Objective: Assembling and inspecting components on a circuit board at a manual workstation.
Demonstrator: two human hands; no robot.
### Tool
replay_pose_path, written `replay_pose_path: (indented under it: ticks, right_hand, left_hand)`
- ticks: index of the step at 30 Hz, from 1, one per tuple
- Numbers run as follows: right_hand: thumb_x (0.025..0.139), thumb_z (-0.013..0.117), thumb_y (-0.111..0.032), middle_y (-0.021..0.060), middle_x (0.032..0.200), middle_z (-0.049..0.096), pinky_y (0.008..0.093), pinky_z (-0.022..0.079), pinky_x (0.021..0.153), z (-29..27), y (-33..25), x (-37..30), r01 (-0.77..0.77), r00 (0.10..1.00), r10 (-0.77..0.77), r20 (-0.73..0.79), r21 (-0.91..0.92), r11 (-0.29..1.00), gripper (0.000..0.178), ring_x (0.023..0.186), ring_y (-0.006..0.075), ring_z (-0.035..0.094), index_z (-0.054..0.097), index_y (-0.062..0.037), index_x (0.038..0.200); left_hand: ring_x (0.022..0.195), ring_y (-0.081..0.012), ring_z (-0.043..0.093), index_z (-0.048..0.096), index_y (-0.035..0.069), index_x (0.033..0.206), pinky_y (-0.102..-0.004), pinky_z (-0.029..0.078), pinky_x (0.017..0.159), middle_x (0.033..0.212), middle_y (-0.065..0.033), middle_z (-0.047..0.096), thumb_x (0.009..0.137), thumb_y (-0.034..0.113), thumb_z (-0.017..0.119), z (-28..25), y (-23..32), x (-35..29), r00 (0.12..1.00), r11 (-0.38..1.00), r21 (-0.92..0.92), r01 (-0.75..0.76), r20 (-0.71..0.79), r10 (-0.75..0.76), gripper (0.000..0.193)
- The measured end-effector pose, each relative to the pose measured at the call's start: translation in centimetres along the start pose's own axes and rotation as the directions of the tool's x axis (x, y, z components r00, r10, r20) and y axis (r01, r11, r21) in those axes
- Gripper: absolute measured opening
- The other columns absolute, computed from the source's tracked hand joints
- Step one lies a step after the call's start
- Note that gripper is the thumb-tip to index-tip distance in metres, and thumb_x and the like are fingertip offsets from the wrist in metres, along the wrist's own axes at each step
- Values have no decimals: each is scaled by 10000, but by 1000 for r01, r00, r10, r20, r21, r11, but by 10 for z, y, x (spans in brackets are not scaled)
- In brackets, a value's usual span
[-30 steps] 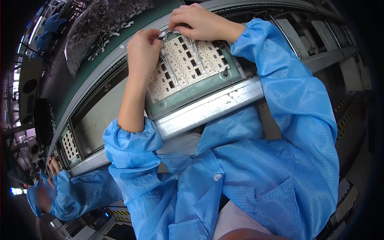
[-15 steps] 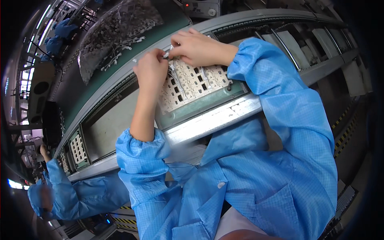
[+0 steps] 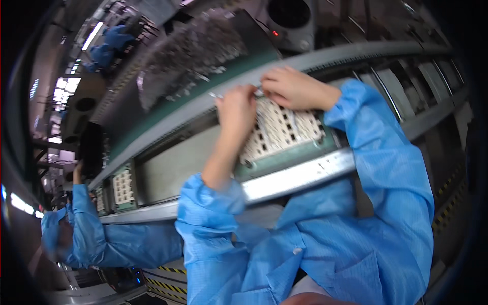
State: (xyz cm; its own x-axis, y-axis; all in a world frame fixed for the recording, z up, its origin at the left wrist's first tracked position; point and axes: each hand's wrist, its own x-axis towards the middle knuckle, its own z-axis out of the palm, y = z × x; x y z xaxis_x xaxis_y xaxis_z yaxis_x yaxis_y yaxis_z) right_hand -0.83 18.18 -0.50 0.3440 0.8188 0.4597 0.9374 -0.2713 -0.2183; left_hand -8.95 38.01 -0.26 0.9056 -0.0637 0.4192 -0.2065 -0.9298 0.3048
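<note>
My left hand (image 3: 237, 112) and my right hand (image 3: 294, 89) are together over the far left corner of a cream circuit board panel (image 3: 278, 133). Their closed fingertips meet around a small white wired part (image 3: 258, 93), blurred and mostly hidden by the fingers. Rows of black components dot the panel, and thin white wires lie across it. Beneath the panel is a green carrier plate (image 3: 292, 163), resting between the conveyor's metal rails.
A pile of white wired parts (image 3: 195, 51) in clear plastic lies beyond the conveyor's far rail (image 3: 173, 119). Another panel (image 3: 123, 186) sits farther left, near a co-worker in blue (image 3: 137, 244). A device with a red light (image 3: 290, 33) stands at the back.
The view has swung, so the panel, hands and pile appear farther right and lower, with more blur. My fingers stay pinched together over the panel's far left corner.
</note>
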Motion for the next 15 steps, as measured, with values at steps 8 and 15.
replay_pose_path:
  ticks: [8, 15]
  right_hand:
    - [816, 667, -27, 103, 1089, 598, 444, 480, 935, 8, -16, 8, -96, 992, 97, -84, 12, 995, 150, 1079, 334, 599, 628, -63, 957]
    - [823, 673, -41, 104, 1075, 597, 441, 481, 923, -8, -22, 9, -26, 996, 26, -81, 0, 1000, 146, 1083, 320, 592, 633, -56, 963]
  left_hand:
    - [899, -326, 683, 753, 122, 951, -530, 405, 899, 929, -102, 721, 819, 87, 649, -1, -2, -2, 998, 993, 104, 49, -35, -46, 172]
    - [979, -316, 652, 762, 132, 1000, -513, 424, 870, 976, -109, 714, 823, 78, 635, -1, -2, 0, 1000, 996, 87, -9, -3, 9, 224]
